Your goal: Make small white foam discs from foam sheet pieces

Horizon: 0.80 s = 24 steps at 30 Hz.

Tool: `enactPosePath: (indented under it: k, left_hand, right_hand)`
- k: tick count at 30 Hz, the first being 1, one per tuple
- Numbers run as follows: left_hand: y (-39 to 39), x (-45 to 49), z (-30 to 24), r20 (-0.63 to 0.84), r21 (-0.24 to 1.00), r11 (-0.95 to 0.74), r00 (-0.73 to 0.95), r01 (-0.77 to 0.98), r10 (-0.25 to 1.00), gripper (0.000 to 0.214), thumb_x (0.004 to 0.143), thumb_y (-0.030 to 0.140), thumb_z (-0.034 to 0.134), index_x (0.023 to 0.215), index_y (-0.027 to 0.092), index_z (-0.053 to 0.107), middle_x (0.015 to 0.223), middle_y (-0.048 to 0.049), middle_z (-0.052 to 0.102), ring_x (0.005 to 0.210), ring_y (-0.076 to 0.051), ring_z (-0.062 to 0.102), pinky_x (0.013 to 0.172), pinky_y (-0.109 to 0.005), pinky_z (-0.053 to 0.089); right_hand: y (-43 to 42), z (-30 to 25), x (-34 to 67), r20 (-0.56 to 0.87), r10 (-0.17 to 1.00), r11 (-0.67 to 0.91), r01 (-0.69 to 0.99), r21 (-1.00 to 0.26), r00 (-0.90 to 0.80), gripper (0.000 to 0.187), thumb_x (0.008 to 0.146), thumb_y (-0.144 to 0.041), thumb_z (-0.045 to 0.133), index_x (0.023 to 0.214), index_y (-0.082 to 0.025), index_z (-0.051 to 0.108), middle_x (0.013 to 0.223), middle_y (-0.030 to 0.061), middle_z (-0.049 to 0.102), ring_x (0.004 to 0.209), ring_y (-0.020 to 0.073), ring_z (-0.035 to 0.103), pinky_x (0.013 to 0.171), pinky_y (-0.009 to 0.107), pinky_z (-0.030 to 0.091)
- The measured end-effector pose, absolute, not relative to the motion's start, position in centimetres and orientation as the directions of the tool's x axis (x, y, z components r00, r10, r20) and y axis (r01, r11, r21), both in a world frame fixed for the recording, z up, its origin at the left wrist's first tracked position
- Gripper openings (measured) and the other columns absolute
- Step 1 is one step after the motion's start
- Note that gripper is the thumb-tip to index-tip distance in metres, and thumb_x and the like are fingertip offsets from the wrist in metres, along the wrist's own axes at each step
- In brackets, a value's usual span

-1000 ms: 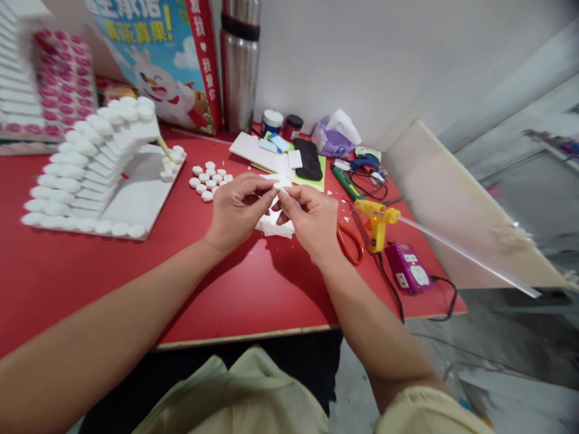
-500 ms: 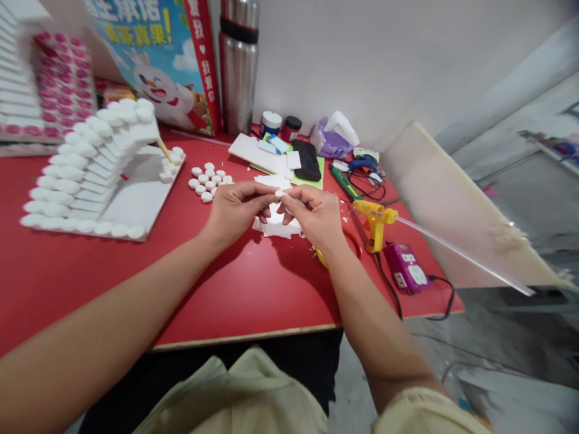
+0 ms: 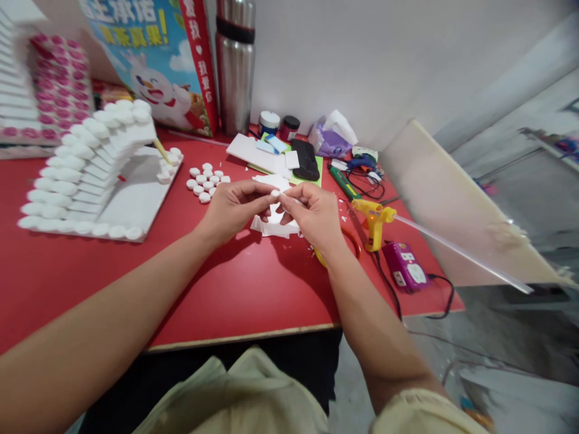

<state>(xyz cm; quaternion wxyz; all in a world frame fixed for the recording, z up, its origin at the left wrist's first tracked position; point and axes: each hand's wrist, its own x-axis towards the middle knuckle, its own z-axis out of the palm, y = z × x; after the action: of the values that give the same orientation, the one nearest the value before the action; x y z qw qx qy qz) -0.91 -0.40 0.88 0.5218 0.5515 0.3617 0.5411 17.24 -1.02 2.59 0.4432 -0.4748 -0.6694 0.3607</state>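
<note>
Between my fingertips is a small white round piece [image 3: 275, 193], pinched from both sides over the red table. My left hand [image 3: 236, 208] grips it with thumb and forefinger. On the other side my right hand [image 3: 312, 214] closes its thumb and fingers on the same piece. Pieces of white paper [image 3: 274, 228] lie under the hands. Left of them sits a group of white round pieces [image 3: 205, 182]. Farther left stands a white model staircase [image 3: 90, 175] edged with similar round pieces.
A yellow glue gun [image 3: 374, 223] with a long clear stick stands at the right, beside a purple power socket [image 3: 407, 268]. Scissors [image 3: 355, 241] lie partly behind my right wrist. At the back are a steel flask [image 3: 235, 72], jars [image 3: 269, 122] and a tissue pack [image 3: 332, 138].
Both hands stay pinched on the small white piece, with only slight finger movement. The whole view has shifted a little; the things on the table look unmoved.
</note>
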Motion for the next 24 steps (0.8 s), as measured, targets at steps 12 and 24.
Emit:
enactPosePath:
  k: [12, 24]
  left_hand:
    - [-0.9, 0.1, 0.0, 0.406, 0.904, -0.408, -0.041, -0.128, 0.913, 0.023, 0.079, 0.037, 0.088, 0.09, 0.017, 0.083, 0.087, -0.0057, 0.077, 0.063, -0.015, 0.071, 0.062, -0.031, 0.065]
    - [-0.8, -0.6, 0.6, 0.429, 0.901, -0.427, 0.019, -0.078, 0.903, 0.011, 0.076, 0.023, 0.087, 0.08, 0.016, 0.079, 0.075, -0.0035, 0.074, 0.056, -0.013, 0.068, 0.053, -0.026, 0.057]
  right_hand:
    - [-2.0, 2.5, 16.4, 0.399, 0.9, 0.434, 0.441, -0.786, -0.174, 0.019, 0.1, -0.039, 0.062, 0.096, -0.022, 0.07, 0.076, 0.001, 0.074, 0.065, 0.0158, 0.07, 0.065, 0.03, 0.054]
    - [-1.4, 2.9, 17.5, 0.351, 0.884, 0.439, 0.288, -0.851, -0.309, 0.023, 0.101, -0.041, 0.065, 0.096, -0.02, 0.073, 0.085, 0.0009, 0.075, 0.066, 0.0151, 0.076, 0.064, 0.028, 0.058]
